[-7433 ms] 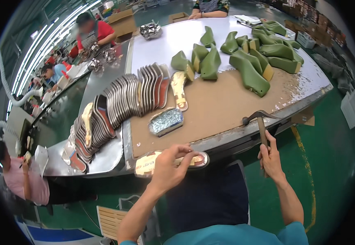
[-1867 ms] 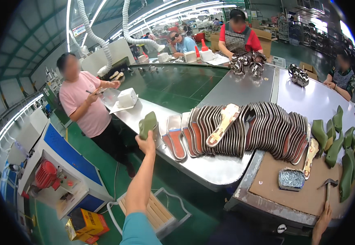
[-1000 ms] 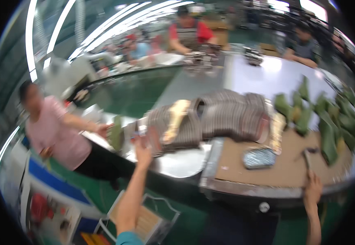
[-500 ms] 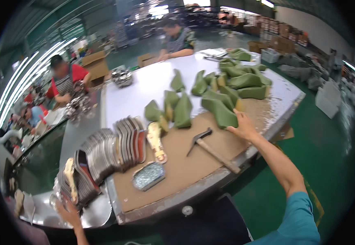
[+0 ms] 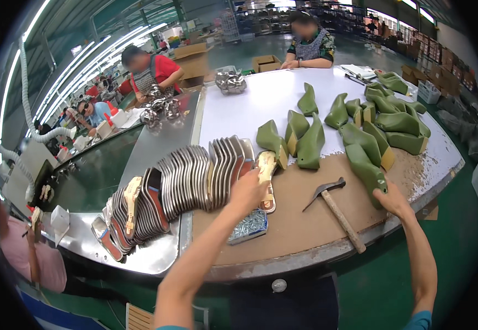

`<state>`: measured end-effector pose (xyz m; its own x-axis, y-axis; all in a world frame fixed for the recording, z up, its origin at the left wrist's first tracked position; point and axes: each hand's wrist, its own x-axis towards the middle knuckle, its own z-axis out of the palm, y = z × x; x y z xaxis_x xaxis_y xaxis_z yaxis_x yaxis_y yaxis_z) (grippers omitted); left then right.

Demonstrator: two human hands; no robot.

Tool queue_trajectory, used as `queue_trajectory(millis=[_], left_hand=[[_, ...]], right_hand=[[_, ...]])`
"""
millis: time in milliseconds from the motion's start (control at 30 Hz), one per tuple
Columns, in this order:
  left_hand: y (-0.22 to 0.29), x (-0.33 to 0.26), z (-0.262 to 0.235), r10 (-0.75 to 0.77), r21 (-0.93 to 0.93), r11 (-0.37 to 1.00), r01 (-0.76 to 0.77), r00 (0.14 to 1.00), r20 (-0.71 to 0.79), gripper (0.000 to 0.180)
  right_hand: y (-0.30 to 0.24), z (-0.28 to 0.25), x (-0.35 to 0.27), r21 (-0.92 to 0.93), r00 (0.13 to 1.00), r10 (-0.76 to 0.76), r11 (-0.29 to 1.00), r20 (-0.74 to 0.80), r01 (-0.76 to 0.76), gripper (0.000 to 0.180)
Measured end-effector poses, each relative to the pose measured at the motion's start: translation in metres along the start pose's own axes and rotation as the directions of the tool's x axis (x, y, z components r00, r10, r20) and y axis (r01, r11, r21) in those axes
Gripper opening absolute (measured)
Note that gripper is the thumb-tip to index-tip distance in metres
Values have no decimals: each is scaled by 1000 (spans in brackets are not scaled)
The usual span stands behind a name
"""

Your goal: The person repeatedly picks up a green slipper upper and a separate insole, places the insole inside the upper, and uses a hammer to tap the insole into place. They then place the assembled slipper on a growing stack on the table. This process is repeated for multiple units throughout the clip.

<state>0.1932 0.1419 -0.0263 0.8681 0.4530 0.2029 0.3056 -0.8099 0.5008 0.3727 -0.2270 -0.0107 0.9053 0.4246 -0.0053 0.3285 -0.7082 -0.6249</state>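
Note:
My right hand point(image 5: 393, 199) is closed around the lower end of a green shoe last point(image 5: 365, 169), at the near side of a group of green shoe lasts point(image 5: 398, 113). My left hand point(image 5: 248, 191) reaches over the table with its fingers closed at the edge of a gold insole point(image 5: 266, 163), partly hiding it. Beneath that wrist, a tray of small nails point(image 5: 248, 226) is partly covered. Between my hands a hammer point(image 5: 338, 212) lies on brown board. Long rows of curved, grey-edged shoe soles point(image 5: 187, 179) stand left of my left hand, with another gold insole point(image 5: 132, 203) on top.
The white worktable point(image 5: 239, 115) carries brown board point(image 5: 299, 231) on its near part. A shiny metal ledge point(image 5: 156, 258) and a dark green conveyor belt point(image 5: 93, 176) run along the left. Co-workers point(image 5: 154, 71) stand across and at the left. Foil-wrapped bundles point(image 5: 231, 82) sit far off.
My left hand has left the near end of the sole row and moved right to the gold insole. My right hand still holds the last, now tipped more upright. The view has turned left.

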Motion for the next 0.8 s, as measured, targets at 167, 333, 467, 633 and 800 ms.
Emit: queue_trajectory(millis=[167, 333, 467, 633, 800], left_hand=[[-28, 33, 58, -102, 353, 926, 136, 988, -114, 56], [22, 62, 33, -253, -20, 967, 252, 963, -97, 64], [4, 67, 16, -195, 219, 958, 185, 980, 26, 63], [11, 56, -43, 53, 619, 785, -11, 997, -50, 61], [29, -4, -47, 44, -459, 825, -330, 847, -530, 54]], right_hand=[[-1, 24, 22, 99, 983, -180, 979, 38, 176, 38], [96, 1, 29, 751, 989, 17, 649, 146, -122, 36], [6, 23, -37, 903, 974, 74, 364, 215, -227, 40], [-36, 47, -95, 964, 986, -4, 213, 166, -162, 43], [-70, 65, -125, 924, 983, -172, 382, 57, 14, 45]])
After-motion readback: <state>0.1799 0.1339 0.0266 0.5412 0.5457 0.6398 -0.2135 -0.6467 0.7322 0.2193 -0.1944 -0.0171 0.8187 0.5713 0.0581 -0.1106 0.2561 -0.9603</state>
